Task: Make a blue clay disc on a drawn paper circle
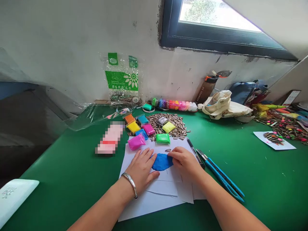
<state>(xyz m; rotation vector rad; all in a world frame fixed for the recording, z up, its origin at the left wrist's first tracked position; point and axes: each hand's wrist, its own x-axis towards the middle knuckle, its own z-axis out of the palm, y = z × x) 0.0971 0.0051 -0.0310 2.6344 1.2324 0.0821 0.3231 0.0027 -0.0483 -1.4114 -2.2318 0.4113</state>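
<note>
A flat blue piece of clay lies on white paper in front of me. My left hand rests at its left edge, fingers spread on the paper and clay. At the clay's upper right edge, my right hand pinches the rim between thumb and forefinger. One sunflower seed lies just above the clay. Packets of coloured clay, among them a green one and a magenta one, sit along the paper's top edge, beside a pile of seeds.
A black pen and a blue cutter lie right of the paper. A clear seed bag, a bottle and a cloth bag stand at the back. A seed-decorated card lies on the right.
</note>
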